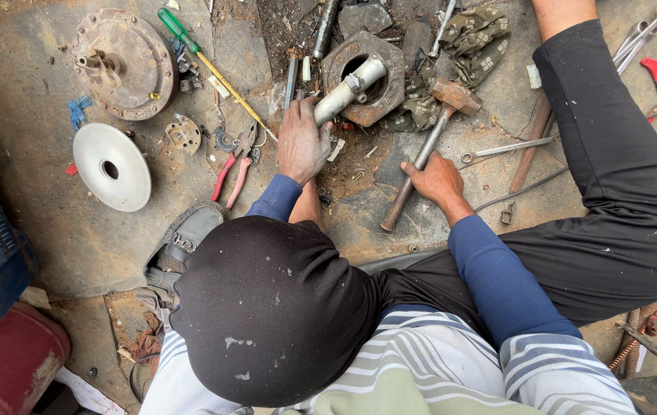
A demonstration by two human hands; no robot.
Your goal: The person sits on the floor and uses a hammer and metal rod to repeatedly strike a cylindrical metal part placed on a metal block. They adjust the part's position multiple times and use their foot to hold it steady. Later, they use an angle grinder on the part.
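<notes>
The left hand (302,142) sat just left of the frame's centre, in the upper half, knuckles up and fingers curled closed in a grip, pointing toward the top of the frame. Its forearm, in a blue sleeve, ran down and left toward the bent knee in the lower middle. The right hand (436,180) lay right of centre, fingers wrapped shut, thumb toward the upper left. Its blue-sleeved arm stretched down and right to the lower right of the frame.
</notes>
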